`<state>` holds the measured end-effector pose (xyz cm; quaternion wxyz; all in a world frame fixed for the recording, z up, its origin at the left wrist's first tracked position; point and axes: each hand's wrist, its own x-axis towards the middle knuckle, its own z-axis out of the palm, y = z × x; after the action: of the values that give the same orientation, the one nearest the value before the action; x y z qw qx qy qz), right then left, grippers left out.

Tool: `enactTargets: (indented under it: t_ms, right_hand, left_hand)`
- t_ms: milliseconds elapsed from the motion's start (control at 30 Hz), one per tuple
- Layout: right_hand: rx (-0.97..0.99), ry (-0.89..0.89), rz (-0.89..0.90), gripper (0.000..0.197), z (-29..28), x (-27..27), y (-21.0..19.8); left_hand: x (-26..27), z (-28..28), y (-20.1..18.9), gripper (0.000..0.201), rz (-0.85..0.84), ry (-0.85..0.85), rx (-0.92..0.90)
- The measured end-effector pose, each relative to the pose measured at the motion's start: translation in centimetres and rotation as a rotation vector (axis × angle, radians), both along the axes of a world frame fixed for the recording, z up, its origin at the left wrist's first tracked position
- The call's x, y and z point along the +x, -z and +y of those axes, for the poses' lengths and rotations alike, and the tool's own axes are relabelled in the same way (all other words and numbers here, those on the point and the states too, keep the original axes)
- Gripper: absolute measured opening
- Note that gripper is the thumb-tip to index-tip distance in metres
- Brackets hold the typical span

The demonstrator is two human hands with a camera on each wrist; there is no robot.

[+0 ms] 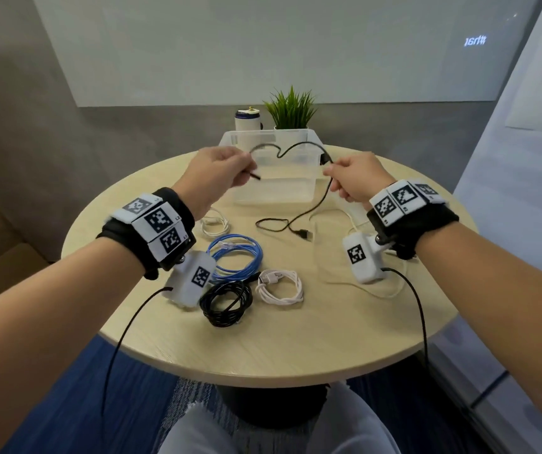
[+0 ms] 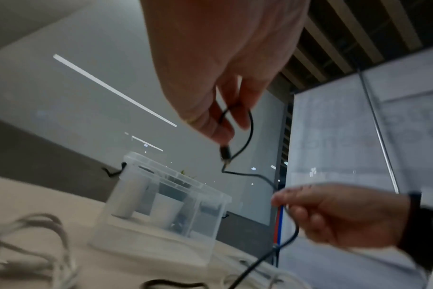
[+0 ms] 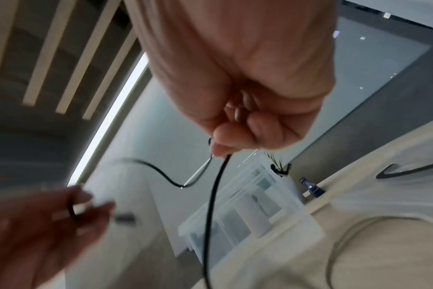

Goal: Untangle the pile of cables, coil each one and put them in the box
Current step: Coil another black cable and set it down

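A seated person holds a thin black cable (image 1: 296, 147) raised above a round, pale wood counter (image 1: 296, 339), the left hand (image 1: 220, 173) pinching it near its small plug end while the right hand (image 1: 356, 180) grips it further along, fingers curled around the cord. Between the two hands the cable arches in a double hump over a clear, rectangular plastic box (image 1: 276, 191) standing at the far side of the counter; from the right hand the cord drops to the surface, where its other plug lies near the box. Closer to the person lie three coiled cables, side by side: a blue one (image 1: 237, 257), a black one (image 1: 225, 303) and a white one (image 1: 281, 286). A smaller white cable (image 1: 215, 224) sits near the left wrist, and a thin, pale loose cable (image 1: 354, 283) trails under the right wrist. Behind the box stand a small green potted plant (image 1: 291, 109) and a white cylindrical container (image 1: 246, 119).
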<state>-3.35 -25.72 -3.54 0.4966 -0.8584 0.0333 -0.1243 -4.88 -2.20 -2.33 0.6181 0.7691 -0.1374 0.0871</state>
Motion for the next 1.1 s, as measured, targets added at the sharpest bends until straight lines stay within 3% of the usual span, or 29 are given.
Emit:
enactTargets:
  t_ms: [67, 133, 200, 300, 400, 500, 600, 667, 733, 800, 833, 900, 967, 1100]
  right_hand:
    - [0.120, 0.005, -0.089, 0.015, 0.1, -0.1, -0.8]
    - [0.236, -0.013, -0.160, 0.013, 0.3, -0.1, -1.2]
    - [0.281, -0.051, -0.147, 0.013, 0.6, -0.4, -1.3]
    - [0.176, -0.097, 0.002, 0.025, 0.9, -0.3, -0.8]
    - [0.164, -0.094, 0.123, 0.042, 1.3, -0.9, -0.4]
    - [0.185, -0.113, 0.173, 0.026, 2.3, -1.6, -0.7]
    - [0.102, -0.202, 0.271, 0.033, 3.3, -2.4, -1.2]
    - [0.104, -0.248, 0.227, 0.021, 3.6, -2.6, -1.3]
    - [0.045, -0.291, 0.174, 0.027, 3.7, -2.7, -1.3]
    - [0.026, -0.307, 0.143, 0.016, 3.7, -2.7, -1.1]
    - [0.074, -0.306, 0.125, 0.007, 3.6, -2.6, -1.0]
    - [0.202, -0.265, 0.055, 0.014, 3.4, -2.5, -0.9]
    - [0.242, -0.278, -0.008, 0.001, 3.3, -2.6, -1.0]
    - [0.213, -0.362, 0.038, 0.016, 3.4, -3.2, -1.6]
  left_hand:
    - [0.1, 0.4, 0.7, 0.020, 0.071, -0.001, 0.266]
    - [-0.1, 0.3, 0.9, 0.020, 0.102, -0.006, 0.363]
    - [-0.3, -0.1, 0.7, 0.020, 0.108, -0.016, 0.301]
    - [-0.4, -0.3, 0.4, 0.018, 0.050, -0.041, 0.216]
    - [-0.6, 0.0, 0.2, 0.011, 0.001, -0.006, 0.368]
    - [-1.1, -0.2, 0.2, 0.014, -0.056, -0.006, 0.491]
    - [-1.4, -0.9, 0.3, 0.011, -0.116, -0.011, 0.514]
    - [-1.4, -0.9, 0.5, 0.008, -0.140, -0.021, 0.512]
    - [-1.3, -0.7, 0.4, 0.009, -0.149, -0.033, 0.494]
    - [-1.1, -0.5, 0.3, 0.012, -0.107, -0.013, 0.450]
    - [-1.1, -0.4, 0.3, 0.014, -0.060, 0.033, 0.416]
    - [-1.3, -0.4, 0.5, 0.019, 0.044, 0.169, 0.386]
    - [-1.5, -0.5, 0.6, 0.018, 0.069, 0.213, 0.442]
    - [-1.3, -0.5, 0.2, 0.018, -0.114, -0.009, 0.457]
